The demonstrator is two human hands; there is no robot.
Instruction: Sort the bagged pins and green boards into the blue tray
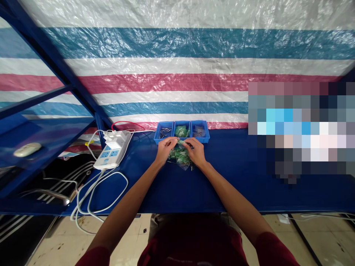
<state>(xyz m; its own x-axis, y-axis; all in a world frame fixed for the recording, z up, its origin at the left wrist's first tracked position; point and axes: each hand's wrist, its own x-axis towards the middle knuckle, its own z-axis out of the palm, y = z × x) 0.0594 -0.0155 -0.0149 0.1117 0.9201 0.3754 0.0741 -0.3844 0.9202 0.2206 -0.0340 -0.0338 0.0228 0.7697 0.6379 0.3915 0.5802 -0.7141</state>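
Note:
My left hand (164, 150) and my right hand (197, 152) meet over the table, fingers closed in a pinch. Between their fingertips is a small greenish plastic packet (181, 142); its contents are too small to make out. Below them lies a loose pile of green and clear packets (181, 157), with a few thin metal pieces sticking out at its edges. Just beyond my hands stand three joined blue bins. Thin metal pieces lie in the left bin (156, 139), green packets in the middle bin (181, 139), and clear or greyish items in the right bin (204, 140).
To the left, a white power strip (107, 162) carries plugged-in adapters, and its white cable (126, 184) loops over the front edge of the blue table (233, 177). A blue metal frame (59, 70) rises at left. Striped plastic sheeting (172, 83) hangs behind. The right side is pixelated.

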